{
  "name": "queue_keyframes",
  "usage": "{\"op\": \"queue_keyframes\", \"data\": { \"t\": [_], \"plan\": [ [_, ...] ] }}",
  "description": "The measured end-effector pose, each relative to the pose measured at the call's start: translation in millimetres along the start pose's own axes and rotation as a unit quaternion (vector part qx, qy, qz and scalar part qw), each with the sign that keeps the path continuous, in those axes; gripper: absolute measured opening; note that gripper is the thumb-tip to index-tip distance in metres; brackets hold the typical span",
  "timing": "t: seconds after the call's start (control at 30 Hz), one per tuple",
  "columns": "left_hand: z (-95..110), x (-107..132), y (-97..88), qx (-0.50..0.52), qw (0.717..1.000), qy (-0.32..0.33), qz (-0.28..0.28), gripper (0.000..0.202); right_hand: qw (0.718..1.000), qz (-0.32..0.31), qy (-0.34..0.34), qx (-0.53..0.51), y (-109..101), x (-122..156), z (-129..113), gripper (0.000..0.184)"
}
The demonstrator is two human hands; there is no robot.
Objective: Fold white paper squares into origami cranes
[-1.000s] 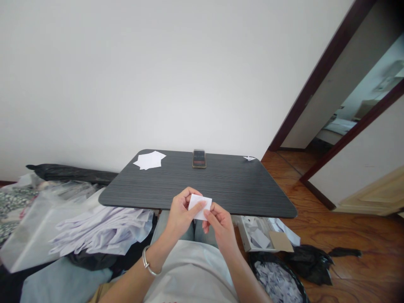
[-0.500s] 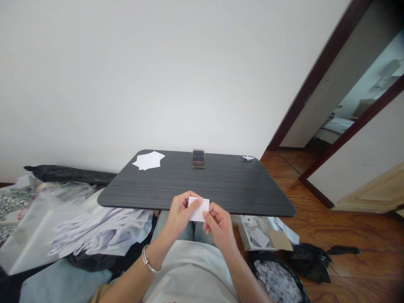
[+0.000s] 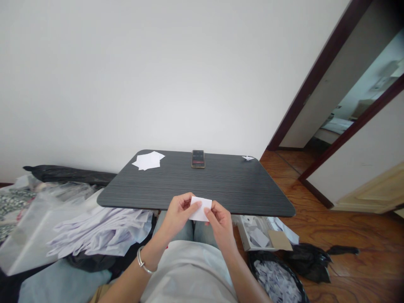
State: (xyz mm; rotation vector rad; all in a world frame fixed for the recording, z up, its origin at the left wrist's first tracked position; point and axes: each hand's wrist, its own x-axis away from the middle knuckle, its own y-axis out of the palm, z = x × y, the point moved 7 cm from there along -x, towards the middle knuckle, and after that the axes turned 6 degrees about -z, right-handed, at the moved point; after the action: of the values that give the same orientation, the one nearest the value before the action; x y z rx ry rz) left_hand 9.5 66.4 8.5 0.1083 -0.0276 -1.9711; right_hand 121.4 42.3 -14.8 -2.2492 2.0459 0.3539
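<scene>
A small white folded paper is held in front of my body, just at the near edge of the dark table. My left hand pinches its left side with thumb and fingers closed. My right hand pinches its lower right corner, fingers also closed. A silver bracelet sits on my left wrist.
On the table lie a loose stack of white sheets at the back left, a phone standing at the back middle, and a small folded paper figure at the back right. Crumpled paper piles lie left, a box and a bin of paper scraps right.
The paper has turned slightly between my fingers and my hands have shifted a little; my left forearm has moved left. Nothing on the table has moved.
</scene>
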Motion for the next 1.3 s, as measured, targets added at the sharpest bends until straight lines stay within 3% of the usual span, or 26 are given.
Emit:
{"op": "queue_keyframes", "data": {
  "t": [0.27, 0.53, 1.3],
  "plan": [
    [5.2, 2.7, 9.8, -0.138, 0.99, 0.023, -0.026, 0.03, 0.999, 0.034, -0.025, -0.028, -4.0, -2.8, -8.6, 0.026],
    [6.1, 4.2, 4.8, -0.042, 0.999, 0.021, 0.013, 0.032, 0.999, -0.005, -0.007, -0.043, 1.7, -2.4, -4.3, 0.027],
    [10.7, 3.5, -20.2, 0.031, 0.987, 0.069, 0.14, 0.025, 0.997, -0.068, 0.017, -0.044, 5.0, 0.9, 10.2, 0.018]
  ]
}}
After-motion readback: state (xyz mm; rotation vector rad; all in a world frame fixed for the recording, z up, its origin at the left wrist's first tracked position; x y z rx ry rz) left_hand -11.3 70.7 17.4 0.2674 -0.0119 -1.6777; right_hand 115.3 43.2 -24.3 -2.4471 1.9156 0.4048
